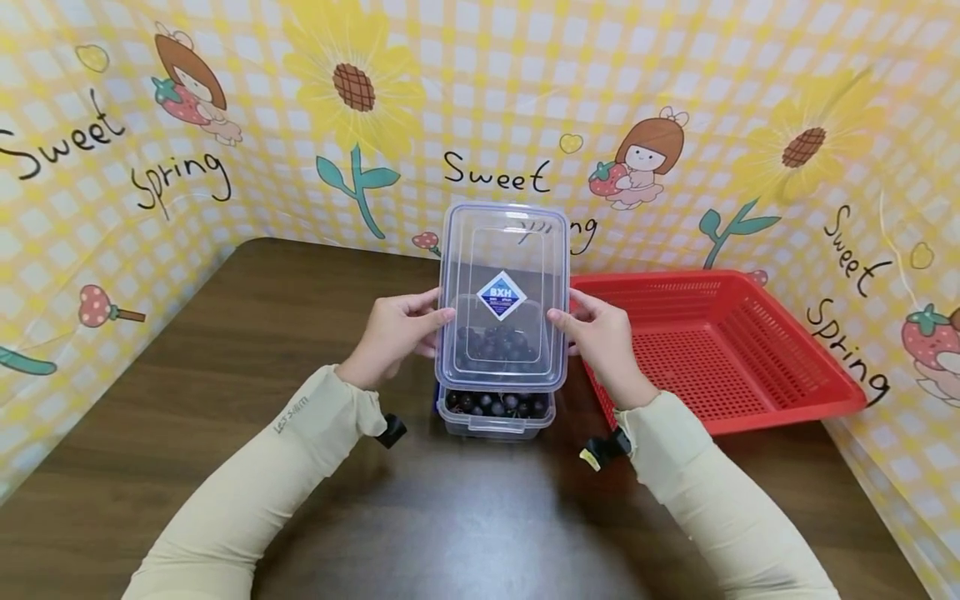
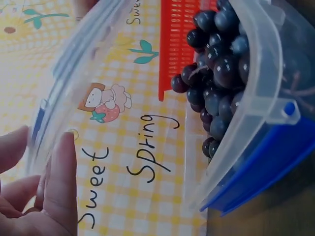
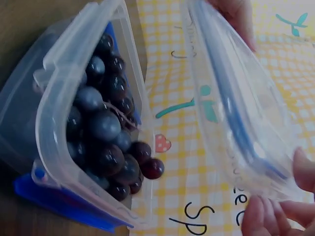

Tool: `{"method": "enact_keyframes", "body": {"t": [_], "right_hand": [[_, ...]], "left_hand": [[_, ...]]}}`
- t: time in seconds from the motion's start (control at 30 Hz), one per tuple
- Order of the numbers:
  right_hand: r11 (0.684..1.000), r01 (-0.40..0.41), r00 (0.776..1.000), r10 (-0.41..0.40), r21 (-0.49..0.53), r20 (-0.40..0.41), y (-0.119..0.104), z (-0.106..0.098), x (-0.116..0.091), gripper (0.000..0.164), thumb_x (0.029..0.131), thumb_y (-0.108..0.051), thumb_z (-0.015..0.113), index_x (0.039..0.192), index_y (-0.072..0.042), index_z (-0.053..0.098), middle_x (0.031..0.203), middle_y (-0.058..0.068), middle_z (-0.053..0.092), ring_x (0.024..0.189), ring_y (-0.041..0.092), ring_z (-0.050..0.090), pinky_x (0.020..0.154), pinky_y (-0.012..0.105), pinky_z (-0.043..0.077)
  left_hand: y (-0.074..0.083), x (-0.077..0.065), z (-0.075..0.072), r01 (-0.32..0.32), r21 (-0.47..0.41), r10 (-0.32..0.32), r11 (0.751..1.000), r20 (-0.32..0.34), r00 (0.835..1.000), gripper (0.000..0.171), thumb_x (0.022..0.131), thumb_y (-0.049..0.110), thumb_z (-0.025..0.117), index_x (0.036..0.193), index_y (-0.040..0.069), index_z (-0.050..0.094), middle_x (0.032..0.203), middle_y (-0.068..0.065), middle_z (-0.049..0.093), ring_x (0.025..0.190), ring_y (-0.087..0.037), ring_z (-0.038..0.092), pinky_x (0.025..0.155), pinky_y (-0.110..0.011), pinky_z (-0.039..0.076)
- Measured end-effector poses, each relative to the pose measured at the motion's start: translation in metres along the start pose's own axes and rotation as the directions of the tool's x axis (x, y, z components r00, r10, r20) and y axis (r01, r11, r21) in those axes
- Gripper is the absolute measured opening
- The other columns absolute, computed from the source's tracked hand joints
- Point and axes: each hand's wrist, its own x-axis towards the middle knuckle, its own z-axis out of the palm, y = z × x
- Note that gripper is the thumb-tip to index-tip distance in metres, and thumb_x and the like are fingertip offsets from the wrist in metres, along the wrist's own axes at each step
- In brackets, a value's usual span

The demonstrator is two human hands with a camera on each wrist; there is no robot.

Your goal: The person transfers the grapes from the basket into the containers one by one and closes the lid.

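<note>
A yellow-and-white checked cloth (image 1: 487,83) printed with sunflowers, strawberries and "Sweet Spring" lettering rises behind and beside the dark wooden table (image 1: 187,375). Off to my right sits a red basket (image 1: 817,414) with perforated sides, and my right wrist and forearm pass in front of its near left corner. A black strap piece (image 1: 392,431) hangs by my left cuff.

Before me, the clear container (image 1: 495,427) stands on the table, heaped with dark grapes (image 1: 495,404); a bit of stem shows among them. A blue flap (image 2: 266,167) juts from the container's side. The clear lid (image 1: 504,258), bearing a diamond-shaped "BXH" label (image 1: 502,295), is tilted up above the container, apart from the rim and partly hiding the fruit, which shows through it.

My left hand (image 1: 393,337) pinches the lid's left edge, thumb on the near face and fingers behind; my right hand (image 1: 603,342) pinches the opposite edge likewise. The container lies below my fingers, between my wrists.
</note>
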Motion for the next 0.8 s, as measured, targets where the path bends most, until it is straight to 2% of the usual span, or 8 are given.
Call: {"method": "enact_keyframes", "body": {"t": [0.13, 0.27, 0.37, 0.47, 0.6, 0.7, 0.8], "right_hand": [[0.996, -0.079, 0.988, 0.084, -0.045, 0.131, -0.002, -0.002, 0.003, 0.057, 0.088, -0.015, 0.070, 0.140, -0.004, 0.048, 0.089, 0.014, 0.061, 0.063, 0.010, 0.063, 0.060, 0.027, 0.056], [0.991, -0.105, 0.975, 0.119, -0.081, 0.190, -0.003, 0.000, 0.003, 0.059, 0.088, -0.014, 0.070, 0.141, -0.003, 0.047, 0.091, 0.014, 0.059, 0.067, 0.015, 0.063, 0.065, 0.032, 0.058], [0.989, -0.117, 0.974, 0.132, -0.090, 0.186, -0.005, 0.003, 0.002, 0.060, 0.088, -0.014, 0.071, 0.142, -0.003, 0.046, 0.093, 0.015, 0.058, 0.072, 0.018, 0.062, 0.069, 0.033, 0.057], [0.991, -0.107, 0.980, 0.119, -0.081, 0.158, -0.006, 0.005, -0.001, 0.060, 0.088, -0.013, 0.070, 0.141, -0.002, 0.046, 0.091, 0.013, 0.058, 0.071, 0.015, 0.059, 0.066, 0.027, 0.056], [0.995, -0.096, 0.985, 0.101, -0.038, 0.139, -0.006, 0.008, -0.007, 0.058, 0.089, -0.008, 0.066, 0.142, 0.001, 0.043, 0.110, 0.019, 0.064, 0.087, 0.024, 0.064, 0.079, 0.032, 0.056], [0.995, -0.103, 0.986, 0.102, 0.000, 0.133, -0.003, 0.013, -0.013, 0.058, 0.090, -0.004, 0.062, 0.143, 0.002, 0.039, 0.130, 0.023, 0.056, 0.111, 0.033, 0.060, 0.092, 0.043, 0.048], [0.994, -0.106, 0.988, 0.102, 0.034, 0.116, 0.002, 0.019, -0.018, 0.057, 0.091, -0.001, 0.059, 0.143, 0.004, 0.037, 0.137, 0.023, 0.050, 0.119, 0.034, 0.055, 0.095, 0.044, 0.045]], "left_hand": [[0.001, 0.000, -0.004, 0.084, 0.007, -0.084, 0.996, 0.036, 0.996, 0.045, 0.090, 0.010, 0.067, 0.132, -0.001, 0.055, 0.075, -0.003, 0.068, 0.052, -0.012, 0.062, 0.051, -0.026, 0.055], [0.001, 0.000, -0.006, 0.127, 0.026, -0.128, 0.992, 0.042, 0.991, 0.043, 0.091, 0.011, 0.067, 0.130, -0.002, 0.057, 0.074, -0.004, 0.070, 0.051, -0.012, 0.062, 0.051, -0.026, 0.055], [0.000, 0.001, -0.008, 0.142, 0.031, -0.144, 0.989, 0.051, 0.988, 0.042, 0.091, 0.012, 0.066, 0.130, -0.002, 0.058, 0.074, -0.003, 0.069, 0.051, -0.011, 0.061, 0.051, -0.026, 0.055], [-0.001, 0.001, -0.008, 0.147, 0.023, -0.149, 0.989, 0.065, 0.987, 0.043, 0.092, 0.012, 0.065, 0.130, -0.004, 0.056, 0.074, -0.003, 0.069, 0.051, -0.011, 0.061, 0.052, -0.026, 0.055], [-0.001, 0.002, -0.007, 0.154, 0.021, -0.156, 0.988, 0.070, 0.985, 0.043, 0.092, 0.012, 0.065, 0.130, -0.006, 0.056, 0.073, -0.003, 0.069, 0.050, -0.011, 0.061, 0.052, -0.026, 0.055], [-0.002, 0.002, -0.006, 0.163, 0.039, -0.165, 0.986, 0.067, 0.984, 0.042, 0.092, 0.013, 0.065, 0.128, -0.007, 0.057, 0.073, -0.003, 0.067, 0.050, -0.011, 0.060, 0.051, -0.025, 0.055], [-0.005, 0.001, -0.004, 0.179, 0.062, -0.183, 0.982, 0.061, 0.981, 0.040, 0.093, 0.014, 0.064, 0.126, -0.008, 0.058, 0.073, -0.004, 0.067, 0.049, -0.011, 0.059, 0.050, -0.024, 0.054]]}}
